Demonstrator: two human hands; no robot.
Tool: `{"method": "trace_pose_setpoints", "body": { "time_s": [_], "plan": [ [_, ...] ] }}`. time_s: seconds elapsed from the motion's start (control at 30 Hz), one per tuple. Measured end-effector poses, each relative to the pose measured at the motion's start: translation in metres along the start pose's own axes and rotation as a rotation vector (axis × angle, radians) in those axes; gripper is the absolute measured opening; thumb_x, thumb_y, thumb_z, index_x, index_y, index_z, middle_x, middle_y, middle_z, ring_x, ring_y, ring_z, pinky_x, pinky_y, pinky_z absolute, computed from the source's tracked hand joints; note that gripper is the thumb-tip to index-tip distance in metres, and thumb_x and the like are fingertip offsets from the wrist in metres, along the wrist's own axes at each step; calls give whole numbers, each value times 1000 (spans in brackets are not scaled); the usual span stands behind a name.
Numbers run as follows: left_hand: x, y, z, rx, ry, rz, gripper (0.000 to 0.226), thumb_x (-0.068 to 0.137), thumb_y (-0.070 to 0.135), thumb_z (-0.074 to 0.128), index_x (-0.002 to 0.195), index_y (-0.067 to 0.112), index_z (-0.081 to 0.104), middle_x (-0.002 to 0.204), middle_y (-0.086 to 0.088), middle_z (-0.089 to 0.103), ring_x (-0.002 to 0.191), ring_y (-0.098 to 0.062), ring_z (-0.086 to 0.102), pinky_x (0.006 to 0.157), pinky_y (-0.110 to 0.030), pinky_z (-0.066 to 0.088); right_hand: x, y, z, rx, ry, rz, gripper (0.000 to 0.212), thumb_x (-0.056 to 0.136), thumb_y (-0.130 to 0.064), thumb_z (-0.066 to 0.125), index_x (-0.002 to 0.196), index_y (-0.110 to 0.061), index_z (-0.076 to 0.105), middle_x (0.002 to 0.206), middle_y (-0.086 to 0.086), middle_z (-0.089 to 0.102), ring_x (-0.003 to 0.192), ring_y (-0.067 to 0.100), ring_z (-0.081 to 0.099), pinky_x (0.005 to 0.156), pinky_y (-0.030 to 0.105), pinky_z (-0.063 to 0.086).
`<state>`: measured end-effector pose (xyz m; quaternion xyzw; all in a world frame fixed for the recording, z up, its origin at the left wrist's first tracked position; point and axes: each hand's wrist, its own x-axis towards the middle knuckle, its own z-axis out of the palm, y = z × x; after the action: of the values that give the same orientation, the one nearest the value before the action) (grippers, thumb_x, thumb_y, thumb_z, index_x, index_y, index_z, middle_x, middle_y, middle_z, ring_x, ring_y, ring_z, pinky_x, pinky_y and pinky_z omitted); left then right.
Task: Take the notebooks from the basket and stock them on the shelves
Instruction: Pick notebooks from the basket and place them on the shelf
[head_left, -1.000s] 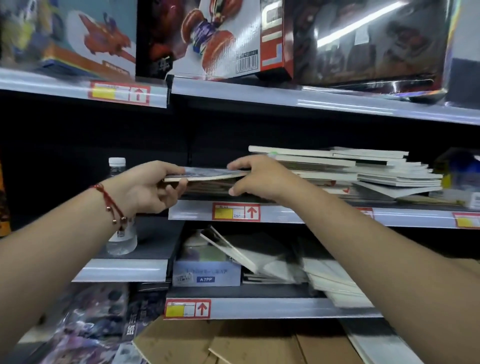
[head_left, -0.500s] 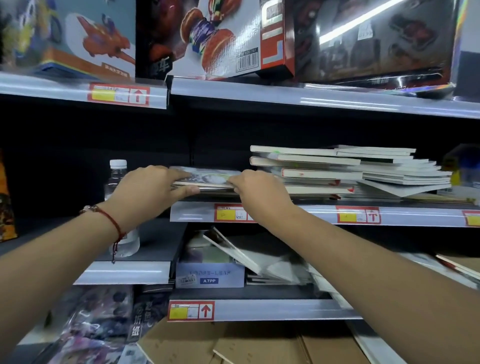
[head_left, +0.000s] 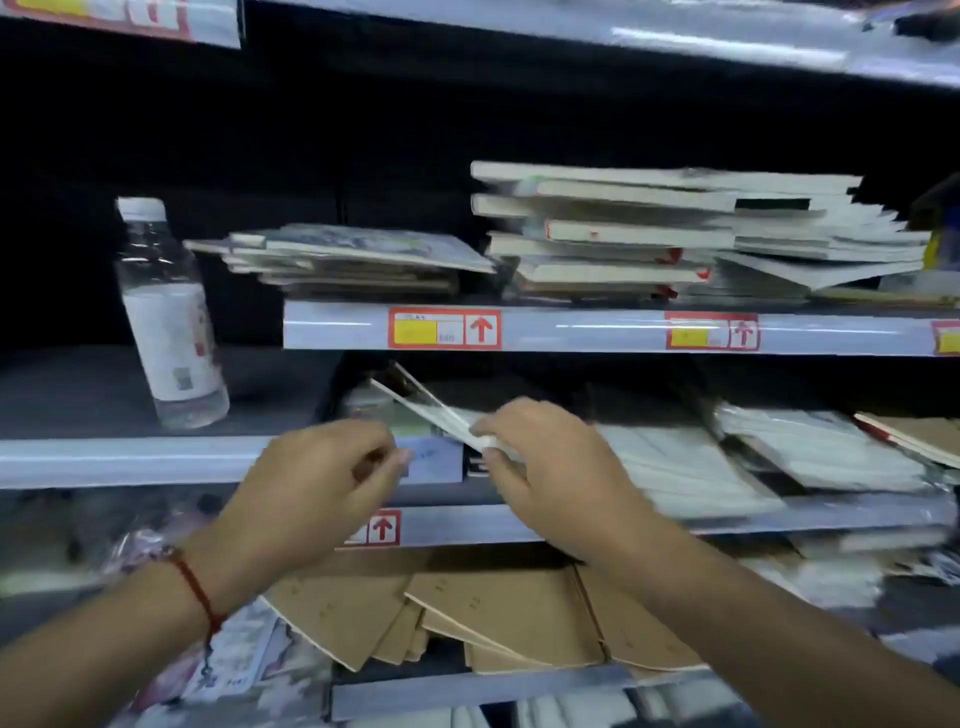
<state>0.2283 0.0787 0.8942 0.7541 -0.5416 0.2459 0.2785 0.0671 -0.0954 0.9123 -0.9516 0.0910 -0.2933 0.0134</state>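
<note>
Notebooks (head_left: 358, 257) stacked; hands empty.

Only legible signs: red up-arrows on the price tags, middle shelf rail (head_left: 482, 328) and lower shelf rail (head_left: 383, 528). Tag print and bottle label (head_left: 174, 338) too blurred.

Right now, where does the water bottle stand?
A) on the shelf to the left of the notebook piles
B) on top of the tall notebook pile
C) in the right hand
A: the water bottle stands alone on the darker shelf, left of the small notebook pile.
</note>
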Motion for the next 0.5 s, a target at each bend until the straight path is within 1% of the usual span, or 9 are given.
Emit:
{"method": "trace_pose_setpoints", "body": {
  "time_s": [0.07,0.13,0.2,0.23,0.27,0.33,0.37,0.43,0.5],
  "plan": [
    [-28,7,48,34,-216,49,39,89,59,33,77,31,57,70,14,57,63,-6,55,53,-29,40,-38,16,40,20,-151,50,30,98,-30,46,119,-25,66,113,-5,65,104,18,57,86,32,45],
    [-57,11,97,18,-387,84,35,87,57,37,88,34,64,85,15,64,76,-8,62,58,-25,37,-79,33,82,63,-293,95,35,96,-31,45,121,-23,68,115,-2,67,104,21,60,90,33,46],
    [-90,15,148,-93,-591,45,40,88,57,40,113,37,64,110,15,66,99,-12,63,74,-27,46,-122,45,121,107,-437,150,38,98,-31,46,130,-21,63,123,2,66,111,24,60,94,34,46],
    [-109,17,172,-153,-668,-1,43,90,57,43,124,38,61,122,14,64,108,-13,61,85,-29,48,-145,50,138,127,-507,192,41,100,-33,46,138,-21,56,133,2,61,121,24,56,101,34,42],
    [-126,20,191,-195,-714,-48,44,92,55,47,130,37,59,129,14,62,115,-14,60,92,-28,47,-164,54,152,132,-581,231,47,102,-37,46,146,-22,47,145,2,52,133,23,47,108,34,36],
    [-164,29,233,-247,-801,-98,47,91,54,51,132,32,59,134,11,61,122,-15,58,99,-27,45,-205,64,182,111,-751,298,57,103,-44,42,155,-23,30,159,0,32,146,21,28,116,34,26],
    [-182,33,254,-252,-872,-126,52,90,55,51,135,30,57,137,10,59,125,-16,57,101,-28,44,-226,69,197,110,-821,326,59,103,-45,41,156,-22,27,162,0,28,149,21,24,117,35,23],
    [-219,38,294,-233,-994,-156,65,85,62,42,140,29,54,143,9,54,129,-17,53,105,-30,44,-267,80,229,114,-892,380,59,103,-46,40,154,-18,32,160,4,30,148,24,25,117,35,21],
    [-261,43,330,-223,-1056,-178,65,82,63,37,134,30,56,135,7,59,123,-19,57,99,-32,48,-305,89,261,102,-954,442,55,101,-47,42,145,-15,45,152,8,43,141,27,36,114,36,25]
  ]
}}
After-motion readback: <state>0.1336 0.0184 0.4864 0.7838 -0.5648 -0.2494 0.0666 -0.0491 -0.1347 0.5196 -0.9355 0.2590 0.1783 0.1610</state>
